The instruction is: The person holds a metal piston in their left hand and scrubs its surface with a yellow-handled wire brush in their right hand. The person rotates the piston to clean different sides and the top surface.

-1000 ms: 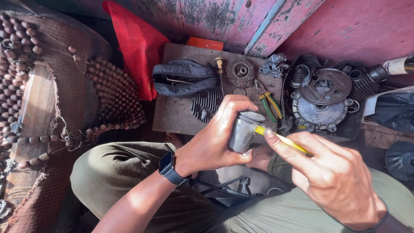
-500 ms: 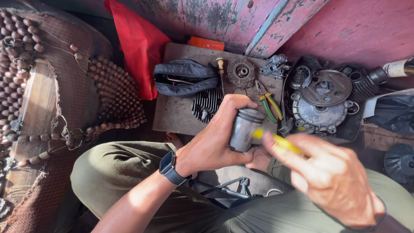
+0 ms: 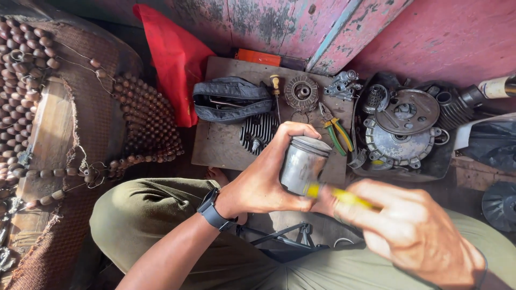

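Two bare hands work close together over the person's lap. The left hand [image 3: 263, 180] is wrapped around a grey metal piston [image 3: 302, 164], thumb curled over its top edge and fingers underneath, holding it tilted with the crown up and away from the body. The right hand [image 3: 414, 233] is closed around a yellow-handled brush [image 3: 336, 195], whose tip touches the lower skirt of the piston; this hand and the brush are blurred, so the bristles cannot be made out. A dark smartwatch [image 3: 209, 209] sits on the left wrist.

Just beyond the left hand lies a flat wooden board [image 3: 217, 145] carrying parts: a finned cylinder head [image 3: 258, 130] right behind the thumb, a black pouch [image 3: 231, 99] farther out, a round clutch-like disc [image 3: 301, 92] and a screwdriver with a wooden knob [image 3: 276, 86] beside it. Green-handled pliers [image 3: 336, 131] lie beyond the piston, between the two hands' line and the wall. Farther out from the right hand rests a round engine cover [image 3: 400, 137] among other dark metal parts. Well to the outer side of the left hand hangs a wooden bead seat cover [image 3: 145, 118], with a red cloth [image 3: 172, 53] against the pink wall [image 3: 441, 37].
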